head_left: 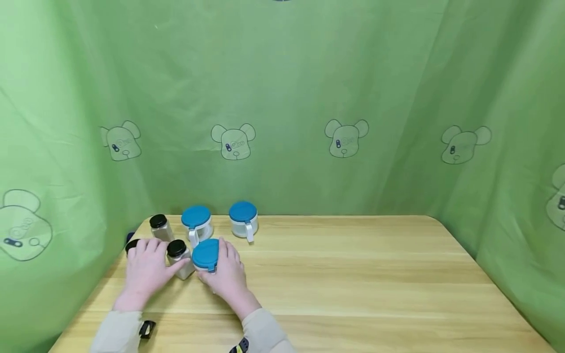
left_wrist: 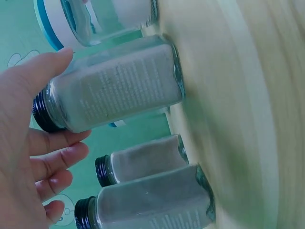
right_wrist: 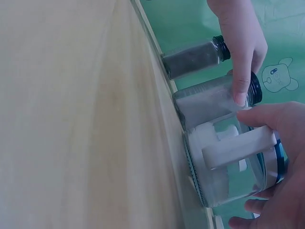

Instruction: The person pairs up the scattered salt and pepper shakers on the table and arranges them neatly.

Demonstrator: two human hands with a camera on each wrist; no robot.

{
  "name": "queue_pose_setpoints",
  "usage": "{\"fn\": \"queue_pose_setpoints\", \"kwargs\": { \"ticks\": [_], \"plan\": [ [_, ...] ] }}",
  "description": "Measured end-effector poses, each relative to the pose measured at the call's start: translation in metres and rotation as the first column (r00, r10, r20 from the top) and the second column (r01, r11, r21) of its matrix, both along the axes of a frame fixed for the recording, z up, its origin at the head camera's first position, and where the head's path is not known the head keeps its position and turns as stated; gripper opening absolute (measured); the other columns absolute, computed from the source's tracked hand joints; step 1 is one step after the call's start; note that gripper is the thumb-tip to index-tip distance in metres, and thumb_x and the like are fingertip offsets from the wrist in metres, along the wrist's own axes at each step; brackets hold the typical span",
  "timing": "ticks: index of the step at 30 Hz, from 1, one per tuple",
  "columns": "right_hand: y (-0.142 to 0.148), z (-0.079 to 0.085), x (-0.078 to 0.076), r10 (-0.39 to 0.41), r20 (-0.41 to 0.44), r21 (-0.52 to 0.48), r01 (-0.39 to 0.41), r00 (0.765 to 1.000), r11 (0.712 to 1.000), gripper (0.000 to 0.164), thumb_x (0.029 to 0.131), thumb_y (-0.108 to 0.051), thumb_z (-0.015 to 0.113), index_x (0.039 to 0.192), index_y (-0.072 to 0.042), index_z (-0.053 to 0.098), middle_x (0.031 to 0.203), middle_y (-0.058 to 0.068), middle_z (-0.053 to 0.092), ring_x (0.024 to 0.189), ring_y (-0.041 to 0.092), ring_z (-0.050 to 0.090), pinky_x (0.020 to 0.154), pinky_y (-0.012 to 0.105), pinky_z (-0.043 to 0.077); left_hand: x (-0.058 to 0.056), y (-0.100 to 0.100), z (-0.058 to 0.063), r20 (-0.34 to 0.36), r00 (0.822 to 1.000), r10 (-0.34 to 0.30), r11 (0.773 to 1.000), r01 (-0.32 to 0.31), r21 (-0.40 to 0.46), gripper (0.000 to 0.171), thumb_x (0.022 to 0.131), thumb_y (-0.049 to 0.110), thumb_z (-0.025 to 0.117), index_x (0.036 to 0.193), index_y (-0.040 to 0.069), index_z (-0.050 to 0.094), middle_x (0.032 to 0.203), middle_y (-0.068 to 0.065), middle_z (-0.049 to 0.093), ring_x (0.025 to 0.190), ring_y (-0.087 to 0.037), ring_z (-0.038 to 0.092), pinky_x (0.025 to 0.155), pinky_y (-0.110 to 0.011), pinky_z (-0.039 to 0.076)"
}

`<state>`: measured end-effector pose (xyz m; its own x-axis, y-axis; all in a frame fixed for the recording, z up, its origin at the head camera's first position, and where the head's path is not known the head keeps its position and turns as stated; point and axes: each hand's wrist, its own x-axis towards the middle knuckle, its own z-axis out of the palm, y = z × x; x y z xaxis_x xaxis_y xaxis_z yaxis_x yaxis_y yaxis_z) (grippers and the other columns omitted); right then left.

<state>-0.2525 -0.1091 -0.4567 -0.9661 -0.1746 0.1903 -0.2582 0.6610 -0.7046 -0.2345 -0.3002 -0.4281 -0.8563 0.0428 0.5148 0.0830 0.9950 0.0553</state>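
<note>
Near the table's left side, my left hand (head_left: 147,267) pinches a glass spice jar (left_wrist: 124,86) with a black cap between thumb and fingers, close below the cap. The jar stands upright and holds pale powder. Beside it, my right hand (head_left: 230,274) grips a clear glass seasoning pot (right_wrist: 228,171) with a blue lid (head_left: 205,253), thumb on one side and fingers round the other. Its white handle (right_wrist: 238,148) shows in the right wrist view. The two held containers stand side by side, nearly touching.
Two more blue-lidded pots (head_left: 196,218) with handles stand behind, one further right. A black-capped jar (head_left: 161,228) stands at the back left; another black cap (head_left: 131,245) is partly hidden by my left hand. A green curtain (head_left: 291,176) surrounds the wooden table (head_left: 353,289).
</note>
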Motion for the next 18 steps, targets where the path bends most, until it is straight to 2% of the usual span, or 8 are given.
{"fn": "queue_pose_setpoints", "kwargs": {
  "ticks": [9, 18],
  "plan": [
    [0.008, 0.0, -0.002, 0.044, 0.005, -0.001, -0.044, 0.999, 0.999, 0.093, 0.08, -0.041, 0.078, 0.153, -0.011, 0.027, 0.152, 0.014, 0.038, 0.136, 0.034, 0.041, 0.104, 0.057, 0.04, -0.002, 0.001, -0.003, -0.002, 1.0, 0.011, 0.999, -0.011, 0.04, 0.07, 0.075, 0.057, 0.074, 0.109, -0.003, 0.065, 0.108, -0.023, 0.063, 0.1, -0.039, 0.048, 0.077, -0.049, 0.034],
    [0.016, 0.001, -0.005, 0.104, 0.031, -0.049, -0.102, 0.994, 0.994, 0.092, 0.08, -0.033, 0.078, 0.153, -0.012, 0.026, 0.153, 0.016, 0.037, 0.138, 0.035, 0.038, 0.105, 0.058, 0.039, -0.001, 0.001, -0.003, 0.054, 0.999, 0.002, 0.996, -0.007, 0.093, 0.072, 0.077, 0.057, 0.073, 0.111, -0.006, 0.065, 0.113, -0.025, 0.062, 0.103, -0.04, 0.046, 0.08, -0.052, 0.032]
  ]
}}
